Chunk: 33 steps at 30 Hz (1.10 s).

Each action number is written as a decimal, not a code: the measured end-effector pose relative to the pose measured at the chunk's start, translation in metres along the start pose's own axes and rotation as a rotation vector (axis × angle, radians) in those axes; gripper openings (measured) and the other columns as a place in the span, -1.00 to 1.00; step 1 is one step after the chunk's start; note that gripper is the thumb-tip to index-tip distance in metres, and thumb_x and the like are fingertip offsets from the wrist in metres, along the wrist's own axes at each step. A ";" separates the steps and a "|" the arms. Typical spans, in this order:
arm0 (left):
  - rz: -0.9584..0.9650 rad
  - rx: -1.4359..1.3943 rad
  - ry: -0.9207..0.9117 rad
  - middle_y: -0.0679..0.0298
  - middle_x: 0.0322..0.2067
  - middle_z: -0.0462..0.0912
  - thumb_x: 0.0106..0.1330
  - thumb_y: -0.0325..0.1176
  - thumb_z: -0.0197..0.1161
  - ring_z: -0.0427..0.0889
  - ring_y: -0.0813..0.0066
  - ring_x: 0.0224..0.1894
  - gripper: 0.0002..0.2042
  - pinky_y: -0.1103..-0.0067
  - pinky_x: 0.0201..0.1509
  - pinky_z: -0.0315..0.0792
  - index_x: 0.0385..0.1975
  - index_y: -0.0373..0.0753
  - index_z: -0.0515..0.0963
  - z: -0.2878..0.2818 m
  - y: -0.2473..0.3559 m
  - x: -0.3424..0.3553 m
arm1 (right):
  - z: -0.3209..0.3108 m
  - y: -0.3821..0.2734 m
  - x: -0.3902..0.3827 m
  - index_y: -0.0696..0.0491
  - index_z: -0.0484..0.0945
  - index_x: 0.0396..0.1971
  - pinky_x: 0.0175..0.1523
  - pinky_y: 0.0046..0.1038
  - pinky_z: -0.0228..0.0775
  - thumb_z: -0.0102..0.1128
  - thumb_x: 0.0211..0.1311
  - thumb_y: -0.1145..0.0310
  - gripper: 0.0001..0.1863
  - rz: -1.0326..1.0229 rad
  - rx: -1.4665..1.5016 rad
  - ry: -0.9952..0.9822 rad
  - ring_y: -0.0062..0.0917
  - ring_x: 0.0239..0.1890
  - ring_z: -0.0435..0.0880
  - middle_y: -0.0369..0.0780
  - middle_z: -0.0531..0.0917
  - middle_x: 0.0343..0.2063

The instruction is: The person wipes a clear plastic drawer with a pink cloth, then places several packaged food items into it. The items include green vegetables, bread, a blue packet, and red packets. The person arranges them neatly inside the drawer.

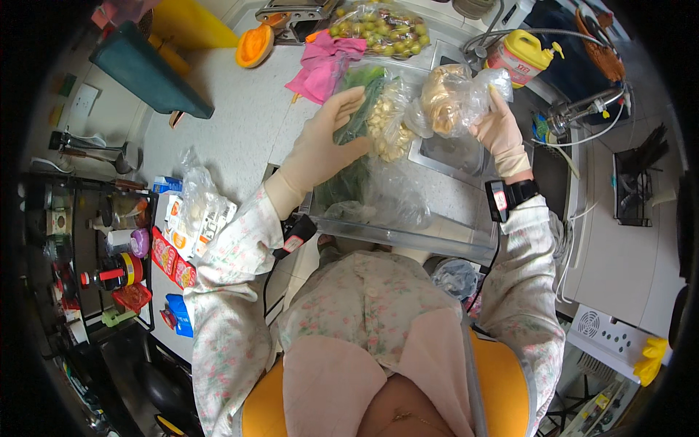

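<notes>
My right hand (502, 135), in a thin pale glove, pinches the gathered end of a clear plastic bag (441, 105) with something tan inside, whose kind I cannot make out. The bag is held over the right side of a clear plastic bin (408, 234). My left hand (324, 149), also gloved, hovers above the bin's left side, fingers stretched and thumb apart, with nothing in it. Under and beside it lies a bag of long green vegetables (341, 178). Next to that is a clear bag of small pale pieces like garlic cloves (391, 120). A crumpled clear bag (399, 197) lies nearer me.
At the back are a pink cloth (328, 65), a cut orange squash (255, 46) and a bag of green fruit (382, 30). A yellow pump jug (518, 58) stands by the sink tap at right. Food packets (196, 218) and a jar rack (116, 255) are at left.
</notes>
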State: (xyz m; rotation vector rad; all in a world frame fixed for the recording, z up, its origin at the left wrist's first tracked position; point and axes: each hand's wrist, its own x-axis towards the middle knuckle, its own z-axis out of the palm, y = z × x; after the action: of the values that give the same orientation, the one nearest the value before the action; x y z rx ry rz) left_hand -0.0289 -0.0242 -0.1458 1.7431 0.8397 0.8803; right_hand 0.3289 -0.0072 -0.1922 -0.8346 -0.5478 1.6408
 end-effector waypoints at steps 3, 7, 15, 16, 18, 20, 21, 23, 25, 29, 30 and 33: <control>-0.076 0.008 0.020 0.12 0.20 0.39 0.11 -0.59 0.28 0.35 0.35 0.28 -0.34 0.46 0.36 0.22 0.26 -0.28 0.22 -0.009 -0.013 -0.018 | -0.009 0.012 0.021 0.06 0.42 0.09 0.02 -0.37 0.49 0.22 0.26 0.25 -0.57 -0.098 -0.133 0.080 -0.44 -0.05 0.62 -0.22 0.62 -0.07; -0.101 -0.012 0.082 0.13 0.21 0.38 0.11 -0.60 0.28 0.35 0.32 0.29 -0.34 0.45 0.36 0.22 0.27 -0.27 0.22 -0.029 -0.028 -0.046 | 0.006 0.018 0.024 0.15 0.44 0.01 -0.05 -0.48 0.47 0.44 0.03 0.33 -0.46 -0.419 -0.778 0.217 -0.55 -0.13 0.61 -0.20 0.61 -0.11; -0.328 0.149 0.303 0.14 0.20 0.40 0.12 -0.59 0.29 0.35 0.36 0.27 -0.34 0.48 0.37 0.20 0.27 -0.24 0.23 -0.054 -0.058 -0.116 | 0.060 0.057 0.035 0.33 0.16 0.23 0.12 -0.35 0.38 0.47 -0.07 0.07 -0.03 -0.171 -1.367 -0.029 -0.26 0.05 0.56 0.10 0.53 0.01; -0.360 0.200 0.325 0.14 0.20 0.40 0.11 -0.55 0.31 0.36 0.35 0.27 -0.35 0.49 0.36 0.21 0.26 -0.25 0.24 -0.054 -0.059 -0.126 | 0.059 0.059 0.036 0.33 0.08 0.27 0.14 -0.36 0.36 0.45 -0.05 0.04 0.03 -0.216 -1.452 0.023 -0.25 0.09 0.54 0.13 0.51 0.03; -0.388 0.226 0.423 0.10 0.17 0.44 0.10 -0.45 0.34 0.39 0.26 0.25 -0.38 0.47 0.33 0.25 0.22 -0.24 0.30 -0.058 -0.061 -0.142 | 0.052 0.062 0.042 0.32 -0.03 0.33 0.17 -0.36 0.34 0.38 0.01 -0.04 0.09 -0.286 -1.543 0.153 -0.21 0.14 0.50 0.17 0.47 0.06; -0.436 0.451 0.569 0.06 0.15 0.45 0.09 -0.42 0.34 0.42 0.19 0.22 -0.38 0.45 0.31 0.28 0.21 -0.22 0.32 -0.067 -0.063 -0.161 | 0.036 0.064 0.052 0.29 -0.05 0.35 0.18 -0.36 0.32 0.28 0.10 -0.12 0.07 -0.357 -1.565 0.200 -0.18 0.15 0.49 0.18 0.46 0.08; -0.436 0.577 0.636 0.04 0.14 0.46 0.08 -0.40 0.34 0.43 0.15 0.21 -0.39 0.44 0.30 0.29 0.20 -0.22 0.33 -0.071 -0.065 -0.169 | 0.027 0.064 0.057 0.29 -0.05 0.36 0.19 -0.36 0.31 0.23 0.14 -0.15 0.05 -0.391 -1.617 0.218 -0.18 0.15 0.48 0.17 0.45 0.09; -0.392 0.672 0.790 -0.03 0.09 0.46 0.03 -0.37 0.31 0.42 0.01 0.18 -0.39 0.38 0.28 0.30 0.17 -0.21 0.35 -0.083 -0.072 -0.187 | 0.012 0.079 0.073 0.27 0.01 0.34 0.18 -0.34 0.33 0.08 0.24 -0.20 -0.04 -0.426 -1.581 0.196 -0.15 0.11 0.50 0.09 0.46 0.10; -0.439 0.795 0.910 0.00 0.10 0.48 0.03 -0.40 0.34 0.48 0.07 0.15 -0.36 0.41 0.26 0.34 0.20 -0.19 0.33 -0.092 -0.079 -0.206 | 0.001 0.092 0.084 0.25 0.06 0.31 0.13 -0.34 0.38 0.00 0.30 -0.20 -0.12 -0.350 -1.504 0.099 -0.18 0.04 0.54 0.01 0.48 0.10; -0.506 0.911 1.207 -0.01 0.13 0.45 -0.02 -0.31 0.37 0.46 0.11 0.16 -0.29 0.44 0.27 0.33 0.21 -0.29 0.29 -0.121 -0.088 -0.235 | 0.003 0.108 0.086 0.13 0.16 0.26 -0.09 -0.43 0.51 0.01 0.33 -0.15 -0.26 0.055 -0.842 0.111 -0.40 -0.12 0.60 -0.12 0.52 0.00; -0.563 0.913 1.256 -0.05 0.14 0.41 -0.03 -0.28 0.39 0.41 0.07 0.20 -0.26 0.42 0.31 0.27 0.22 -0.32 0.27 -0.132 -0.089 -0.241 | 0.008 0.110 0.084 0.09 0.17 0.25 -0.14 -0.46 0.52 0.02 0.33 -0.14 -0.29 0.063 -0.825 0.126 -0.45 -0.15 0.60 -0.15 0.53 -0.04; -0.662 1.249 1.003 -0.15 0.25 0.27 -0.16 -0.03 0.53 0.27 0.00 0.30 -0.03 0.38 0.38 0.15 0.29 -0.30 0.20 -0.158 -0.098 -0.238 | 0.024 0.106 0.075 -0.02 0.18 0.24 -0.27 -0.45 0.54 0.09 0.30 -0.12 -0.32 0.016 -0.785 0.154 -0.47 -0.23 0.60 -0.18 0.53 -0.12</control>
State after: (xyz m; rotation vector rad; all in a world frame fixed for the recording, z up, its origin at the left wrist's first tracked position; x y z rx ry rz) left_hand -0.2974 -0.1270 -0.2401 1.6104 2.8910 0.7496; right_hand 0.2364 0.0429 -0.2719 -1.5183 -1.1028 1.3461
